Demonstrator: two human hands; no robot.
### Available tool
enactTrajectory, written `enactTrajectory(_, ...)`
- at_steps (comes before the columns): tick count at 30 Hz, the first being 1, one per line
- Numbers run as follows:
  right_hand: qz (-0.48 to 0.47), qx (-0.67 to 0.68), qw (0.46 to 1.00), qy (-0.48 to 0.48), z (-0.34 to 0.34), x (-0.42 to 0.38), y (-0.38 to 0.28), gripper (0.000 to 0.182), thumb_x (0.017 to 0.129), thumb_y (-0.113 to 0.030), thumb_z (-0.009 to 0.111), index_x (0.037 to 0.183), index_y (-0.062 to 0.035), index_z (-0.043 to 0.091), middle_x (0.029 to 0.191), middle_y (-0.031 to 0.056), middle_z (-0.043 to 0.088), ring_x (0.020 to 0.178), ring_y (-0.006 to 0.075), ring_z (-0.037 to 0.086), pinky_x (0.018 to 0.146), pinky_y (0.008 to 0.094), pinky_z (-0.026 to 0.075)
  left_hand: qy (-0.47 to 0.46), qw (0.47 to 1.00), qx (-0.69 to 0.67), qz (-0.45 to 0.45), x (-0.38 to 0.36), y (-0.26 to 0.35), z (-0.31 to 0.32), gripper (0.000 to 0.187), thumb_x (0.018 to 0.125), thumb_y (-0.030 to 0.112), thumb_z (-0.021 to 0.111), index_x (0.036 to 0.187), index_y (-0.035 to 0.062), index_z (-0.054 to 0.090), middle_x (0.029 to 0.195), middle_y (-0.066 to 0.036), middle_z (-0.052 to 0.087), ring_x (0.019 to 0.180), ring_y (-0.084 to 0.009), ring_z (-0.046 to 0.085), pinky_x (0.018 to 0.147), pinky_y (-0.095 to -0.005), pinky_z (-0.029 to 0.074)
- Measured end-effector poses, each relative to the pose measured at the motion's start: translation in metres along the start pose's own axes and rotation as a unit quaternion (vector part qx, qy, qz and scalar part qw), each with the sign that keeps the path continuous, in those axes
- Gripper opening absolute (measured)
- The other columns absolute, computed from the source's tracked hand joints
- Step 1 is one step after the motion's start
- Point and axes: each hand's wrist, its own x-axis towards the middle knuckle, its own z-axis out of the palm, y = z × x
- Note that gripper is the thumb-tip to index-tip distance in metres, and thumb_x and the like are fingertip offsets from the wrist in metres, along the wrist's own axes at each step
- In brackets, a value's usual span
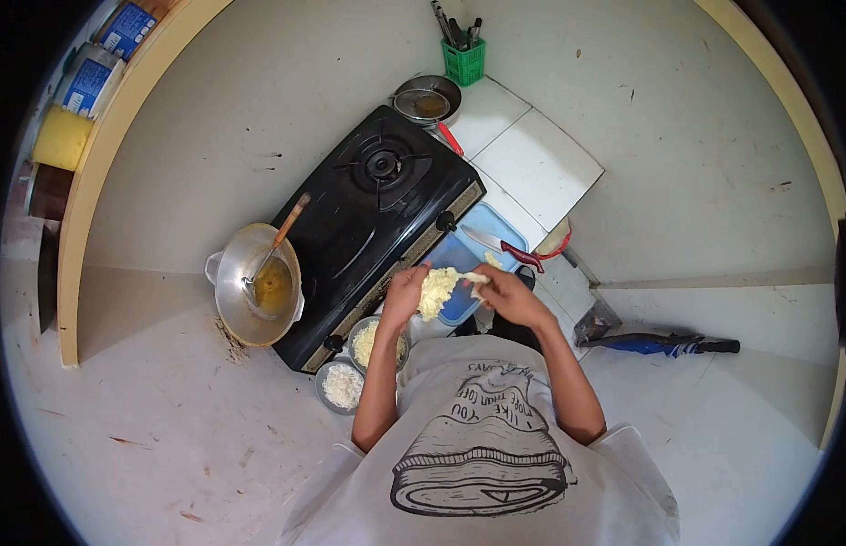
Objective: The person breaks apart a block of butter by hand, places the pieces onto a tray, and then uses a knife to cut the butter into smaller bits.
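Note:
My left hand is closed around a pale yellow, lumpy piece of food with a rough, crumbly surface. A thin pale strip runs from that piece to my right hand, whose fingers are pinched on it. Both hands are above a blue plastic tray. On the tray's far edge lies a knife with a dark red handle, and a small pale yellow scrap is near it. A bowl of yellow shreds and a bowl of white shreds stand beside my left forearm.
A black gas stove fills the counter ahead. On its left burner sits a wok with yellow liquid and a wooden-handled ladle. A strainer rests in a pan behind. A green basket holds utensils; a folded umbrella is at right.

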Motion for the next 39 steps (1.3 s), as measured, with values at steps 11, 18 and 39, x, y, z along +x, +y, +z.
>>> enactTrajectory(11,0.037,-0.126,0.972,0.197,-0.053,0.026,0.111,0.027,0.095,-0.014,0.062,0.12,-0.0037,0.065,0.094,0.0148,0.069,0.086,0.0227,0.067,0.078,0.0341,0.052,0.077,0.993,-0.091,0.005,-0.013,-0.001,-0.006,0.046,0.107,0.045,0.047,0.088,0.0081,0.066,0.066,0.003,0.059,0.051,-0.0047,0.051,0.044,-0.0209,0.035)
enactTrajectory(18,0.029,-0.261,0.94,0.219,-0.035,0.062,0.145,0.035,0.086,-0.012,0.068,0.118,0.0007,0.061,0.108,0.0262,0.068,0.105,0.044,0.064,0.095,0.0471,0.05,0.063,0.989,-0.126,0.052,-0.012,-0.005,-0.001,0.044,0.107,0.046,0.046,0.103,0.0071,0.065,0.078,0.002,0.063,0.062,-0.0054,0.057,0.051,-0.0216,0.04)
enactTrajectory(39,-0.029,-0.091,0.984,0.153,-0.019,0.06,0.063,0.035,0.095,-0.021,0.067,0.123,-0.0001,0.064,0.117,0.0139,0.067,0.102,0.027,0.066,0.091,0.0364,0.052,-0.063,0.974,-0.187,0.108,-0.004,-0.009,-0.004,0.032,0.102,0.023,0.05,0.127,0.0048,0.056,0.105,-0.003,0.064,0.083,-0.0094,0.06,0.065,-0.0241,0.046)
